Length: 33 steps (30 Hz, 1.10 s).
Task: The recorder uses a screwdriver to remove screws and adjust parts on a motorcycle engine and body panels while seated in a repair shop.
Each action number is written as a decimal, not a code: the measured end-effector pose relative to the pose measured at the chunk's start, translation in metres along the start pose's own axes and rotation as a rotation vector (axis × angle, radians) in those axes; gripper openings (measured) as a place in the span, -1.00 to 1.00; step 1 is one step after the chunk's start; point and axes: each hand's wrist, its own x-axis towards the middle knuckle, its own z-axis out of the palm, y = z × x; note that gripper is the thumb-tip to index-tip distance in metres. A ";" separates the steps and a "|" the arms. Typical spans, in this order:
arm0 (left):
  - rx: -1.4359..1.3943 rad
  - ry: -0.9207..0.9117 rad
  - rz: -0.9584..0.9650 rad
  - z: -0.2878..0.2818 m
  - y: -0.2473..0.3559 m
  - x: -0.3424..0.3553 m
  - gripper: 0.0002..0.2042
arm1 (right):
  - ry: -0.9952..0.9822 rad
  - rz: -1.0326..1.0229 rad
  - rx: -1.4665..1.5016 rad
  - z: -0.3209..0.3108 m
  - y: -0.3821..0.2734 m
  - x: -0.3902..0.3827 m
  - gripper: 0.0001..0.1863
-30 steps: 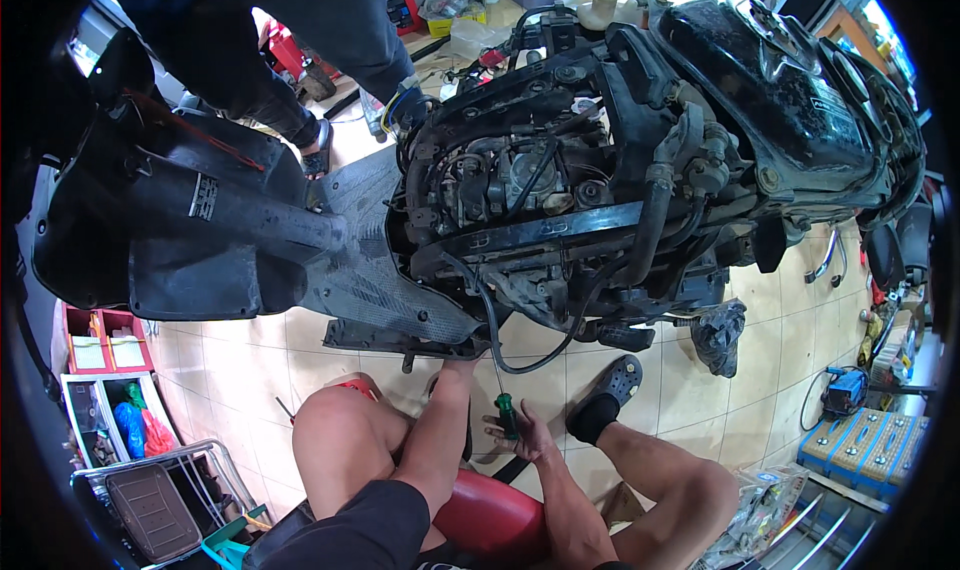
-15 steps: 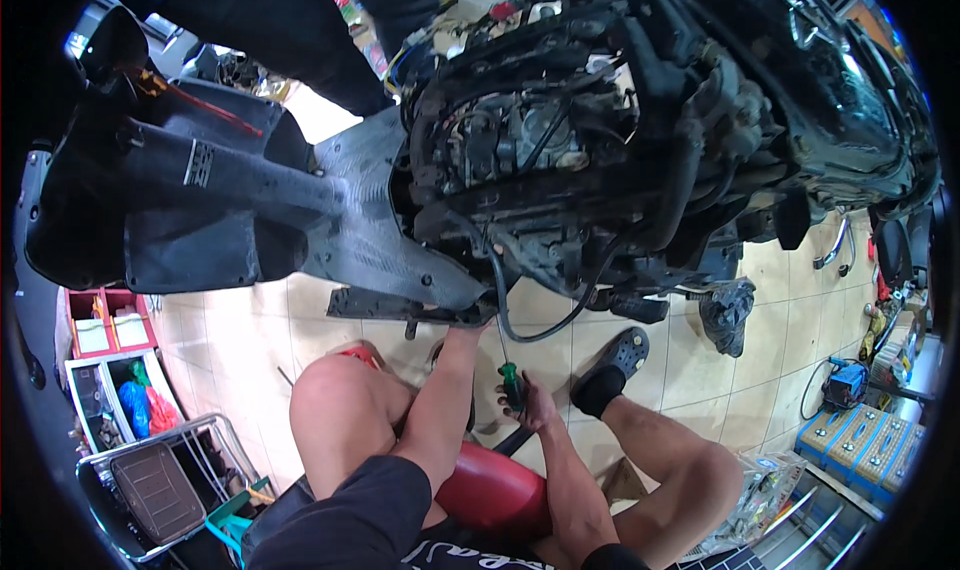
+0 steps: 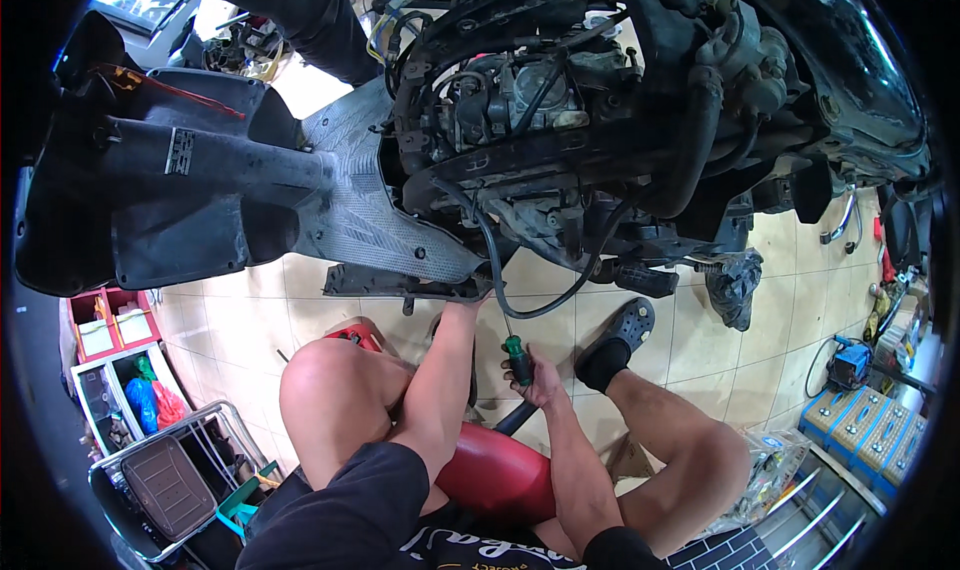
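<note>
Where pale tiles [image 3: 690, 365] spread, scooter [image 3: 500, 160] and bins [image 3: 110, 320] stand.

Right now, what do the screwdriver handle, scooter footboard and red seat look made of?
Screwdriver handle: likely plastic by its bright green, faintly glossy. Scooter footboard: likely matte moulded plastic, tread-patterned. Red seat: vinyl or plastic, unclear; highlights show sheen.

Pale beige square floor tiles [image 3: 690, 345] spread beneath everything, washed bright white toward the upper left. Along the left edge stand a red compartmented box [image 3: 120, 352], a white-framed open bin unit [image 3: 118, 395] and a silver tubular frame with a brown ribbed panel [image 3: 168, 485]. A tan, blue-banded chest [image 3: 868, 432] sits at right.
</note>
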 end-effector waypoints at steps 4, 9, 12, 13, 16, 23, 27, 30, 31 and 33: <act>-0.001 0.004 0.000 -0.001 0.000 -0.001 -0.77 | 0.182 -0.136 -0.127 -0.011 0.006 0.009 -0.58; -0.009 0.004 -0.001 -0.004 -0.001 0.000 -0.77 | 0.114 -0.256 -0.229 -0.011 0.015 0.015 -0.58; -0.016 0.004 0.003 -0.007 0.000 0.000 -0.76 | 0.079 -0.081 -0.085 -0.006 0.014 0.014 -0.57; -0.020 0.005 0.005 -0.008 0.000 0.000 -0.76 | -0.002 -0.007 -0.007 -0.005 0.013 0.015 -0.57; -0.025 -0.003 0.007 -0.010 0.000 0.000 -0.76 | -0.198 0.018 0.007 -0.004 0.015 0.018 -0.55; -0.039 -0.021 0.011 -0.017 -0.001 0.001 -0.75 | 0.150 -0.268 -0.205 -0.011 0.032 0.029 -0.59; -0.049 -0.023 0.012 -0.021 -0.002 0.001 -0.74 | 0.133 -0.268 -0.176 -0.013 0.035 0.026 -0.59; -0.060 -0.026 0.011 -0.021 -0.003 0.001 -0.74 | 0.138 -0.274 -0.175 -0.015 0.035 0.023 -0.59; -0.063 -0.027 0.011 -0.021 -0.004 0.001 -0.74 | 0.185 -0.270 -0.177 -0.016 0.035 0.023 -0.59; -0.065 -0.031 0.003 -0.019 -0.003 0.000 -0.74 | 0.125 -0.279 -0.180 -0.019 0.035 0.023 -0.59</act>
